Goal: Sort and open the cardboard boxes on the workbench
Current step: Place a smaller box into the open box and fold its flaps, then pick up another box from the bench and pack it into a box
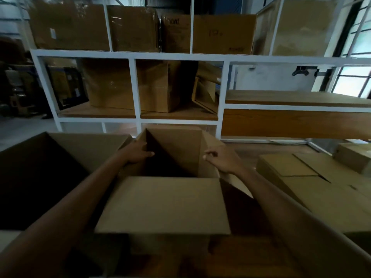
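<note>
An open cardboard box (176,149) stands in the middle of the wooden workbench (261,149), its near flap (164,205) folded out flat toward me. My left hand (138,153) grips the box's left wall at the rim, fingers curled inside. My right hand (218,159) holds the right wall and its flap, thumb and fingers pinched over the edge. The inside of the box is dark and looks empty as far as I can tell.
A larger open box (46,169) stands touching it on the left. Flattened and closed boxes (305,177) lie at the right, a small one (355,157) behind them. A white shelving rack (132,87) with several boxes rises behind the bench.
</note>
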